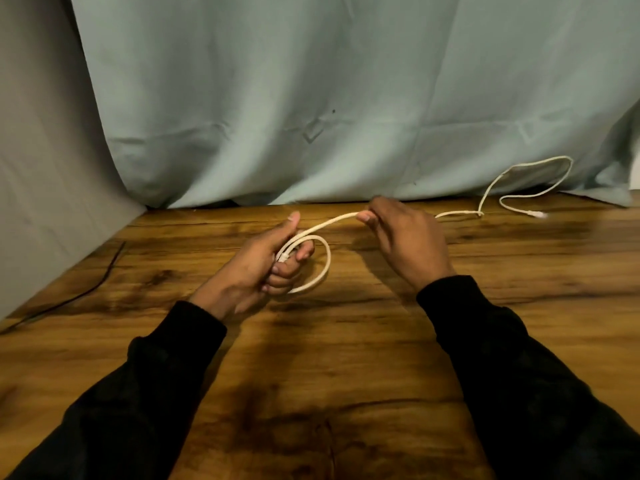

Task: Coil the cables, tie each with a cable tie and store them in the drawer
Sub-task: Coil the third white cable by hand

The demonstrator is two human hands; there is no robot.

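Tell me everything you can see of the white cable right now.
The white cable is thin, round and flexible, plastic-looking. One end is gathered into a single loop gripped by the left hand, a small connector showing between its fingers. From there it runs taut to the right hand, which pinches it at the fingertips. Past that hand the uncoiled rest lies on the wooden table, curving up against the pale green cloth and back down to a white plug at far right.

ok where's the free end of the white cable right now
In the head view its plug lies on the wooden table, far right, close to the green cloth, well beyond the right hand.
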